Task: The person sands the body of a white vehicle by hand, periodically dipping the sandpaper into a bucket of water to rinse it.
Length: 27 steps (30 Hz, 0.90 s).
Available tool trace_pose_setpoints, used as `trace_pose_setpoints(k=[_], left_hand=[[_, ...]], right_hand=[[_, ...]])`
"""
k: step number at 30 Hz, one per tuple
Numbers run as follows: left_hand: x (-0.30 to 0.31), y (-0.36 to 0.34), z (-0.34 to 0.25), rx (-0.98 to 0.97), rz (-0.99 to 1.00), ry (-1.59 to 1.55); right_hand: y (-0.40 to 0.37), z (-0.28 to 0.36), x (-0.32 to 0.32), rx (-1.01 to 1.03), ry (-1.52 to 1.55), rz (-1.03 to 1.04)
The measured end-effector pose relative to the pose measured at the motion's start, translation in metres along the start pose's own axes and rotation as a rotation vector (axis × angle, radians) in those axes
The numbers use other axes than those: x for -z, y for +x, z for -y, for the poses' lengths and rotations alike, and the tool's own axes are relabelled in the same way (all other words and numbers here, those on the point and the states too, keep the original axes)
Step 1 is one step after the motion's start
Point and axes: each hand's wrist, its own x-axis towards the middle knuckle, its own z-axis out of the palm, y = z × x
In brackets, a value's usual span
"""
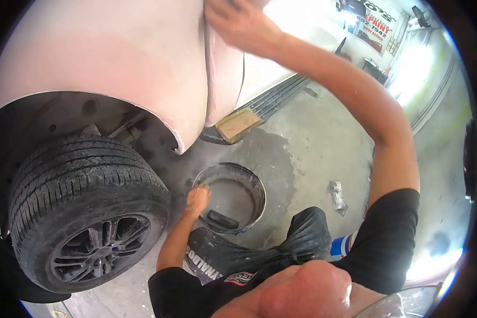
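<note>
My left hand (197, 199) is closed at the left rim of a round bucket (263, 197); what its fingers hold, if anything, is hidden. Murky liquid and a dark block (223, 219) are inside the bucket. Up at the top edge, my right hand (238, 22) rests against the pale pinkish vehicle panel (116, 47), beside a vertical panel gap. Its fingers are curled and partly cut off by the frame, with something small and dark among them that I cannot make out.
A large tire with a dark alloy wheel (102, 250) is at the left, under the wheel arch. A tan block (238, 125) lies beyond the bucket, near a ribbed running board (281, 95). A blue-and-white can (342, 246) and a whitish object (336, 195) are on the right.
</note>
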Motion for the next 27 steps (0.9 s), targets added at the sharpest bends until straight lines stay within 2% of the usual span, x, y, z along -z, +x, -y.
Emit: trace_pose_setpoints(k=[1,3,4,5,7,9,10,13,14,15,18,19,20,23,24,25,27], left_hand=[[0.001,0.000,-0.001,0.004,0.006,0.006],[0.003,0.001,-0.002,0.016,0.000,0.013],[0.001,-0.001,-0.003,0.026,0.002,0.009],[0.002,0.000,-0.004,0.021,0.003,-0.002],[0.010,-0.002,-0.004,0.004,0.005,-0.024],[0.012,-0.005,-0.005,0.008,-0.003,-0.050],[0.010,-0.006,-0.005,0.009,-0.010,-0.065],[-0.016,0.002,0.013,-0.021,0.018,0.031],[-0.015,-0.001,0.010,-0.007,0.032,0.020],[-0.004,-0.002,0.003,0.003,0.040,0.010],[-0.008,0.000,0.009,-0.028,0.034,0.043],[-0.014,0.001,0.011,-0.045,0.024,0.058],[-0.013,-0.001,0.009,-0.054,0.015,0.073],[-0.010,0.001,0.006,-0.050,0.012,0.120],[-0.011,0.000,0.005,-0.038,0.026,0.124],[-0.011,0.001,0.005,-0.028,0.039,0.130],[-0.012,0.001,0.009,-0.044,0.011,0.150]], right_hand=[[-0.007,-0.012,-0.029,-0.040,-0.087,-0.002],[0.017,-0.047,0.000,-0.127,0.040,0.088],[0.030,-0.070,-0.012,-0.248,0.033,0.020],[0.040,-0.089,-0.012,-0.272,-0.134,-0.022],[0.046,-0.084,-0.018,-0.301,-0.158,-0.004],[0.028,-0.047,-0.008,-0.210,-0.060,0.034],[0.007,-0.030,-0.016,-0.071,-0.115,-0.091],[0.026,-0.080,-0.038,-0.196,0.013,-0.079],[0.041,-0.107,-0.017,-0.181,-0.108,0.060],[0.051,-0.116,-0.019,-0.272,-0.097,-0.027],[0.043,-0.083,-0.031,-0.256,-0.156,-0.061],[0.027,-0.058,-0.026,-0.220,-0.129,-0.035],[0.011,-0.045,-0.014,-0.102,-0.155,-0.105],[0.029,-0.093,-0.015,-0.112,-0.115,0.008],[0.044,-0.115,-0.020,-0.173,-0.182,0.027],[0.057,-0.127,-0.025,-0.278,-0.146,-0.085],[0.061,-0.117,-0.025,-0.322,-0.130,-0.113]])
